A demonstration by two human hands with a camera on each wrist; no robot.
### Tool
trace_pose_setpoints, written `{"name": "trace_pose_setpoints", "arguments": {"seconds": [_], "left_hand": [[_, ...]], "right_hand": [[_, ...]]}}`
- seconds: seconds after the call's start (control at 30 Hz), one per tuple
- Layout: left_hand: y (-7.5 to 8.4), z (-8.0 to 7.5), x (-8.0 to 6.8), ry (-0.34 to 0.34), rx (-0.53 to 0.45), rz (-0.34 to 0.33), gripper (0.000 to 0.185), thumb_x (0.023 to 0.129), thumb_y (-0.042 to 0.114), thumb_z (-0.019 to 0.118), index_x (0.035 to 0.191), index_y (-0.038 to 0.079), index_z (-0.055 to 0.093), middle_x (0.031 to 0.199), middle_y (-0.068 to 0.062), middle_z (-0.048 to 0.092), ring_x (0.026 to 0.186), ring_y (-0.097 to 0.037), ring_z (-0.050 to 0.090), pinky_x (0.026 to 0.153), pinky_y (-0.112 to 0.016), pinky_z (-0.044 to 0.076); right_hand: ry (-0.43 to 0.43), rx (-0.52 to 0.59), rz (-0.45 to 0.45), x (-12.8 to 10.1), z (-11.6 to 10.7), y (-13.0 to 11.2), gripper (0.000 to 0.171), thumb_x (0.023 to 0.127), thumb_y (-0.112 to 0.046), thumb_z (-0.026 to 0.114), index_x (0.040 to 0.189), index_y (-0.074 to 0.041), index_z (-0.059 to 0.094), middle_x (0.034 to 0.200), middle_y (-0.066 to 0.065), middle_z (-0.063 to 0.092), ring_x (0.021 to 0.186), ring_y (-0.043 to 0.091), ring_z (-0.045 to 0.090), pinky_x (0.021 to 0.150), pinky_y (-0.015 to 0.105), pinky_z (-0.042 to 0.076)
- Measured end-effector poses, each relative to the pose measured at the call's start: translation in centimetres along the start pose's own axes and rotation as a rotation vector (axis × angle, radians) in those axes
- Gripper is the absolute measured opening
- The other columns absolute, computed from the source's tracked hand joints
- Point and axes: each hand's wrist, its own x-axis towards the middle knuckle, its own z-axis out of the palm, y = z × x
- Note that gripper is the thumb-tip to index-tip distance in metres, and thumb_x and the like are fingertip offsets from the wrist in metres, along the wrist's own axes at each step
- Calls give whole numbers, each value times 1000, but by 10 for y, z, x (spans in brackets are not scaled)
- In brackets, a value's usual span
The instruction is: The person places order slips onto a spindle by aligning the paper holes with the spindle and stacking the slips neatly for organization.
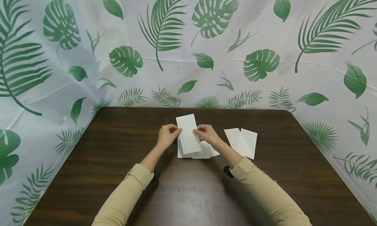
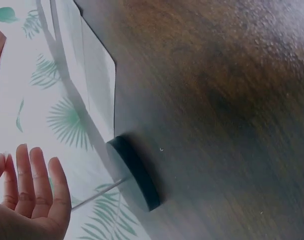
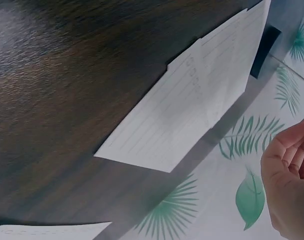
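A lined paper slip (image 1: 188, 136) is held up between both hands in the head view. My left hand (image 1: 167, 136) pinches its left edge between thumb and finger; the other fingers are fairly straight in the left wrist view. On the right edge, my right hand (image 1: 208, 134) pinches the slip. Beneath it, several overlapping lined slips (image 1: 210, 150) lie on the table, also seen as a fanned row of slips (image 3: 191, 95). Just beyond my left hand stands a paper spike with a round black base (image 2: 137, 172) and thin upright metal rod (image 1: 166, 120).
Two more lined slips (image 1: 241, 142) overlap on the dark wooden table (image 1: 88, 173), right of my right hand. A white curtain with green leaves (image 1: 176, 75) hangs behind the table's far edge and along both sides.
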Motion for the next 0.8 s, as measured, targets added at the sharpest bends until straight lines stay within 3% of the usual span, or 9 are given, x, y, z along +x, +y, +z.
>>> {"name": "trace_pose_setpoints", "arguments": {"seconds": [0.2,0.37,0.53,0.63,0.8], "left_hand": [[6,-8,2,21,-56,-54,19,88,13,66,91,-6,68,78,-23,69,75,-39,68,52,-15,47],[10,-16,7,90,-123,-65,21,88,13,66,95,-6,67,77,-22,69,62,-28,66,52,-17,51],[11,-23,12,155,-159,-83,21,87,12,67,92,-9,68,73,-20,67,50,-12,59,49,-17,52],[12,-28,13,189,-169,-86,20,86,10,68,90,-10,69,70,-19,66,49,-12,58,49,-18,52],[14,-35,17,263,-143,-53,21,86,13,69,90,-8,71,71,-21,66,48,-13,57,45,-12,44]], "right_hand": [[14,-33,-39,4,4,-8,21,94,-12,56,97,8,62,76,4,60,68,10,51,69,37,56],[11,-45,-31,7,9,-17,20,94,-12,56,98,7,62,77,5,60,66,11,51,75,45,55],[-2,-34,-28,12,16,-25,20,94,-12,57,98,7,63,77,5,62,65,11,52,69,37,56],[5,-17,-27,15,21,-30,20,94,-12,57,97,7,63,77,6,63,65,10,53,66,33,55],[19,-8,-26,19,27,-40,19,94,-11,57,96,7,63,81,10,65,66,10,55,69,37,56]]}}
